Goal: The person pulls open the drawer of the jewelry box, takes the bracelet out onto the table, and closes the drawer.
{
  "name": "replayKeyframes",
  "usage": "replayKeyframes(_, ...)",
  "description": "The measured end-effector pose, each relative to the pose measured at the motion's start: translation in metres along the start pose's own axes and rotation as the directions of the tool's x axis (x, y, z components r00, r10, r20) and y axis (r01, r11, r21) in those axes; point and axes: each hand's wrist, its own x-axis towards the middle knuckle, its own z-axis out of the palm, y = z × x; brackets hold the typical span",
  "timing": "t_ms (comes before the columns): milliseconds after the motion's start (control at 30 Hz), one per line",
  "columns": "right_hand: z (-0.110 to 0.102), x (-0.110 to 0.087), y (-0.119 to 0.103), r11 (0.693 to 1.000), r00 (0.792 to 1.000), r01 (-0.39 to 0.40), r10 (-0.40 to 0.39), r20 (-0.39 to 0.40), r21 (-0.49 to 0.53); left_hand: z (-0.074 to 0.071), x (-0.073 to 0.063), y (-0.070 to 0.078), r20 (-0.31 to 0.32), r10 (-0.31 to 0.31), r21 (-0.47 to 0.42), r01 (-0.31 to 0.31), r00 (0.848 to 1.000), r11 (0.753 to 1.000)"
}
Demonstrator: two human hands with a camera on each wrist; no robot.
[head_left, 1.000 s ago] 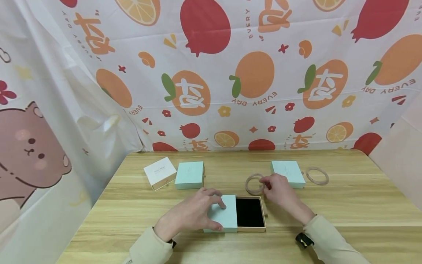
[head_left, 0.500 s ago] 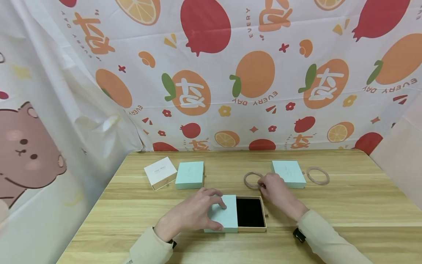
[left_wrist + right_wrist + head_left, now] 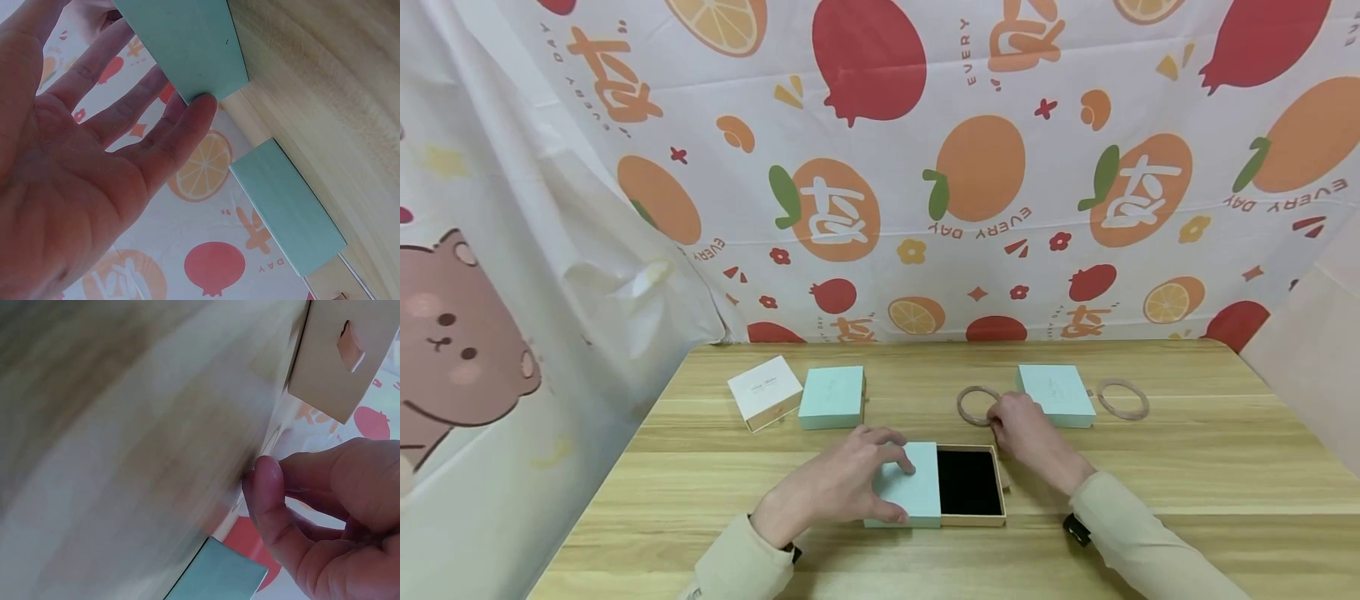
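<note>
A mint-green drawer box [image 3: 925, 477] lies near the front middle of the table, its black-lined drawer [image 3: 970, 483] slid out to the right. My left hand [image 3: 842, 482] holds its sleeve, thumb at the near edge and fingers across the top and far side. In the left wrist view, a fingertip [image 3: 203, 106] touches the green sleeve [image 3: 194, 47]. Behind the drawer, my right hand [image 3: 1028, 429] pinches the right side of a pale pinkish bangle [image 3: 960, 405]. The right wrist view shows thumb and index finger together close to the tabletop; most of the bangle is hidden there.
Behind my right hand stands another mint-green box [image 3: 1056, 393], with a second bangle [image 3: 1122, 417] to its right. A third mint-green box [image 3: 832, 396] and a white box [image 3: 764, 392] sit at the back left. A fruit-print cloth [image 3: 880, 200] hangs behind the table.
My right hand has shifted slightly left, and the bangle in it now sits a little farther back and looks flatter. The left hand and the drawer box have stayed put.
</note>
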Motion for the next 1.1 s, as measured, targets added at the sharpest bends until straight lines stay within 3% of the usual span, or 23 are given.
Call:
replayKeyframes(400, -0.003, -0.001, -0.005, 1.000, 1.000, 0.006, -0.006, 0.021, -0.018, 0.001, -0.001, 0.000, 0.003, 0.001, 0.003, -0.001, 1.000, 1.000)
replayKeyframes(700, -0.019, -0.019, -0.012, 0.982, 0.998, -0.054, 0.047, 0.040, 0.183, 0.001, -0.001, 0.001, 0.004, 0.006, 0.007, -0.006, 1.000, 1.000)
replayKeyframes(933, -0.027, -0.041, -0.010, 0.958, 0.987, -0.115, 0.081, 0.136, 0.263, 0.000, -0.001, 0.001, 0.009, 0.013, 0.009, -0.013, 1.000, 1.000)
replayKeyframes(1100, -0.031, -0.052, -0.005, 0.926, 0.976, -0.132, 0.059, 0.210, 0.353, 0.000, -0.001, 0.000, 0.009, 0.013, 0.007, -0.013, 1.000, 1.000)
